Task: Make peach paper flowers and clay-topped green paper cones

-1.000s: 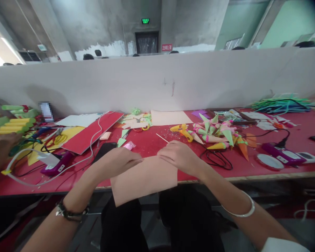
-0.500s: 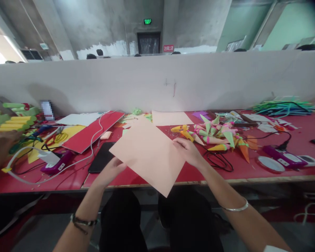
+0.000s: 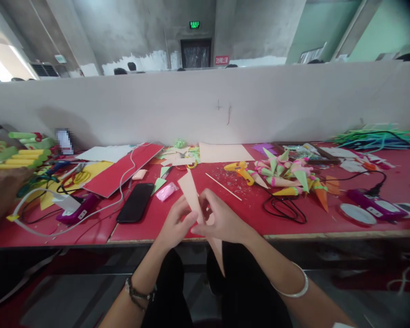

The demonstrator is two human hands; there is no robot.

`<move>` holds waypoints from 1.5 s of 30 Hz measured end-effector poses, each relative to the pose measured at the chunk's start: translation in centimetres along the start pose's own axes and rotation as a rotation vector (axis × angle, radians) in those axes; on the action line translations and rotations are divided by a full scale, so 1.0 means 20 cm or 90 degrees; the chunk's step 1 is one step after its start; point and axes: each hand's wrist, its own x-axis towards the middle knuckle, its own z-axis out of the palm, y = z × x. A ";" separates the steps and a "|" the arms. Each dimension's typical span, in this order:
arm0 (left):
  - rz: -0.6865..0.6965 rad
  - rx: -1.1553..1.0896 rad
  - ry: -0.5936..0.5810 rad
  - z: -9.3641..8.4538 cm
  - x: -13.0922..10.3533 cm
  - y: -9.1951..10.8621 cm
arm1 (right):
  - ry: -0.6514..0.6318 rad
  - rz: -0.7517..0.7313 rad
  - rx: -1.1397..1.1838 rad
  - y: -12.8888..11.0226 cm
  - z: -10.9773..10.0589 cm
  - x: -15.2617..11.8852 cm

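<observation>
A peach-coloured sheet of paper (image 3: 190, 187) is bent into a narrow, curled shape between my hands, over the table's front edge. My left hand (image 3: 178, 222) grips it from the left, thumb toward the middle. From the right, my right hand (image 3: 222, 218) closes round it with bent fingers. One end of the paper points up and away; the other hangs down above my lap. Just beyond lie a small pink packet (image 3: 166, 192) and a thin wooden stick (image 3: 223, 186). A black phone (image 3: 135, 203) rests left of my left hand.
A yellow glue gun (image 3: 241, 171) lies beside a pile of paper cones (image 3: 287, 171). Purple power strips (image 3: 376, 203) sit at both sides, with loose cables. A red board (image 3: 123, 171) lies left. Another person's hand (image 3: 10, 180) holds yellow rolls at far left. A white partition (image 3: 157, 105) stands behind.
The sheet, flat and spread between my hands before, is now curled narrow. Both hands have come together at the middle. The pink packet and stick, covered earlier, now show.
</observation>
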 end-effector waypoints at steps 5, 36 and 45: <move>0.018 -0.043 -0.048 0.01 0.01 -0.02 | -0.030 -0.008 0.019 0.01 -0.03 -0.02; 0.070 0.506 0.325 -0.24 0.16 -0.01 | 0.265 -0.146 -0.212 -0.03 -0.26 0.00; 0.000 0.304 0.268 -0.17 0.40 0.06 | 0.358 -0.063 -0.033 0.03 -0.22 0.00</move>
